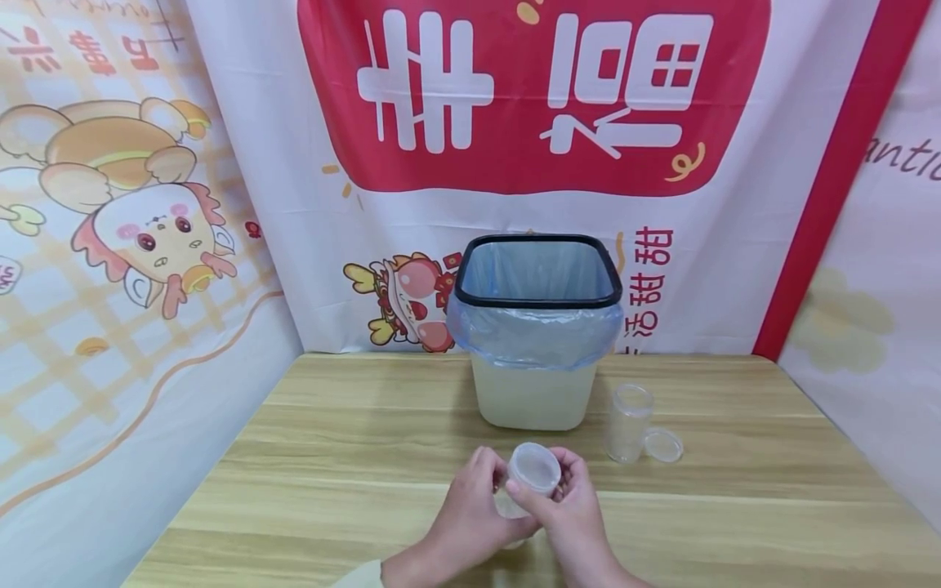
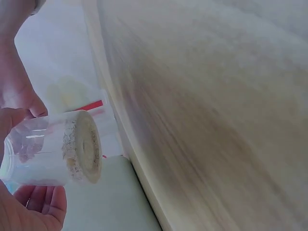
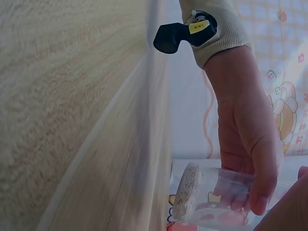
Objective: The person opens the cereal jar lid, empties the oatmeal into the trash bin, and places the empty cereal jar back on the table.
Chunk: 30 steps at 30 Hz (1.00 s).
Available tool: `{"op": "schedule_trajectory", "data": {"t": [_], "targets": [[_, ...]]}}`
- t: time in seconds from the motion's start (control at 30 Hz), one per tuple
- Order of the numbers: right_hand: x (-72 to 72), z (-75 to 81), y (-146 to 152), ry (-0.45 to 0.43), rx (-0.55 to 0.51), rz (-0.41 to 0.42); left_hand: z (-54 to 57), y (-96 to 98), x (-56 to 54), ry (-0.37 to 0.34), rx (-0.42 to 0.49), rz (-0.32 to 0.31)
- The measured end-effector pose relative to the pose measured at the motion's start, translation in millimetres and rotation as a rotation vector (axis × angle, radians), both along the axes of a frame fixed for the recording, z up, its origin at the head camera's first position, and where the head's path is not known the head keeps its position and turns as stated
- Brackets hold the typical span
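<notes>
A clear plastic jar [image 2: 45, 154] with a pale, crumbly layer at its bottom is raised above the table and tilted. My left hand [image 1: 468, 508] grips the jar's body, thumb on one side and fingers on the other. At the jar's top sits a round translucent lid [image 1: 535, 465]; my right hand [image 1: 577, 513] pinches its rim between thumb and fingers. Whether the lid is tight or loose cannot be told. The pale layer [image 3: 188, 192] also shows in the right wrist view, clear of the left hand's fingers.
Behind the hands stands a pale bin [image 1: 535, 396] with a black rim and a bluish liner bag. A second clear jar [image 1: 629, 425] stands upright right of the bin, a loose lid [image 1: 663, 445] lying beside it. Printed cloths surround the wooden table [image 1: 331, 457].
</notes>
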State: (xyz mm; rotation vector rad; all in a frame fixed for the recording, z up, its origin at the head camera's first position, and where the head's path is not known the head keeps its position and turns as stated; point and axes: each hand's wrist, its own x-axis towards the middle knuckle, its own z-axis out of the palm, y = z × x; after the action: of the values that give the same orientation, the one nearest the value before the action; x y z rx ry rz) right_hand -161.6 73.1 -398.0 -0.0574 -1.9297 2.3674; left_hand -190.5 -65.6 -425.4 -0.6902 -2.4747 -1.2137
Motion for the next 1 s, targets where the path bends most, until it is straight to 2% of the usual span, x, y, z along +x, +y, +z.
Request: {"op": "schedule_trajectory", "data": {"t": [0.13,0.3,0.5,0.77,0.9,1.0], "targets": [[-1.5,-1.5,5,0.023,0.04,0.034,0.0,-2.2,-0.7,0.01,0.008,-0.014],[-7.5,-0.4,17,0.072,0.035,0.129,2.0,-6.1,-2.6,-0.01,0.055,-0.051],[-14.8,2.8,34,0.14,0.064,0.302,4.4,-12.2,-4.3,-0.05,0.087,-0.128],[-25.6,-2.4,55,0.238,0.073,0.594,3.8,-19.6,-5.0,-0.051,0.089,-0.244],[-27.7,-5.0,59,0.233,0.05,0.68,1.8,-21.7,-5.0,-0.075,0.07,-0.272],[-27.5,-6.1,60,0.237,0.034,0.706,1.7,-22.0,-4.1,-0.092,0.063,-0.279]]}}
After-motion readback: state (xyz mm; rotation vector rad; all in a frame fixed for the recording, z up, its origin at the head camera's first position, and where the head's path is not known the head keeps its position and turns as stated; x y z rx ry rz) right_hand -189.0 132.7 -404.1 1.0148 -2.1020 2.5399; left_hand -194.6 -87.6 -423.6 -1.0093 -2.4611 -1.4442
